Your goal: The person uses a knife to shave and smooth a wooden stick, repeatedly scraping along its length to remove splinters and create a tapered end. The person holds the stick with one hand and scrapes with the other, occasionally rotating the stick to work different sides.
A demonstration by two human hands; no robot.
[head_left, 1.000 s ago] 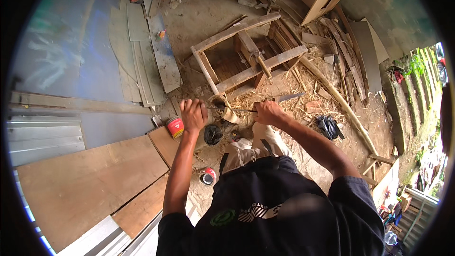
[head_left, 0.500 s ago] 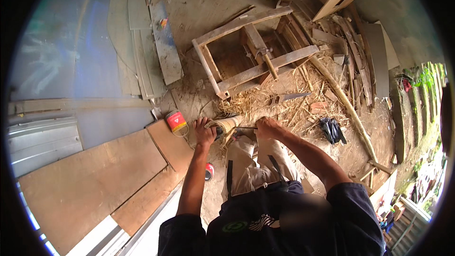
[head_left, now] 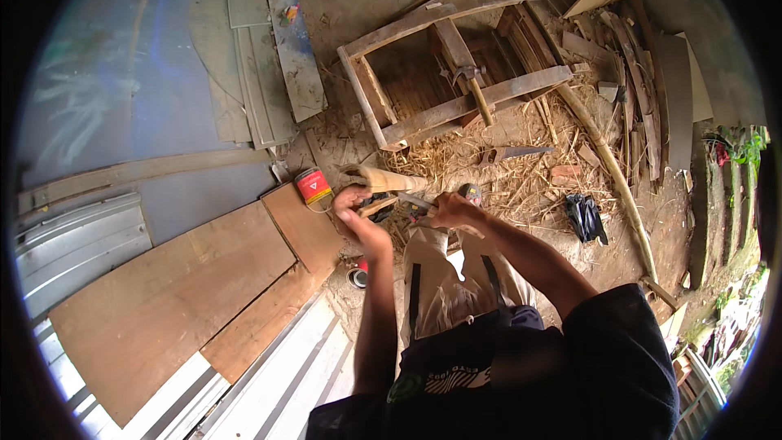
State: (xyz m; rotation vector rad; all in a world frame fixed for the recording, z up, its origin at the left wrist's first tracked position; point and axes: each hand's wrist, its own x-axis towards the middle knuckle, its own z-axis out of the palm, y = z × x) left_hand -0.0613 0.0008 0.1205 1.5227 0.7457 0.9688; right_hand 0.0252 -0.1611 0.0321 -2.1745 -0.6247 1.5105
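Observation:
In front of my knees lies a pale, round bamboo piece with a hollow end. My left hand is closed at its near left side, the wrist bent, and a split bamboo strip juts out beside the fingers. My right hand is wrapped round the handle of a knife, which the fingers hide. The knife's grey blade points left toward the bamboo. Exactly where the blade touches is too small to tell.
A wooden frame lies ahead with a hammer on it. Past the shavings rest a handsaw, a long pole and a black plastic bag. A red can stands left, beside brown boards.
My left hand has turned, its wrist now bent, and a split strip shows beside it. The bamboo lies at a different angle. My view has shifted slightly.

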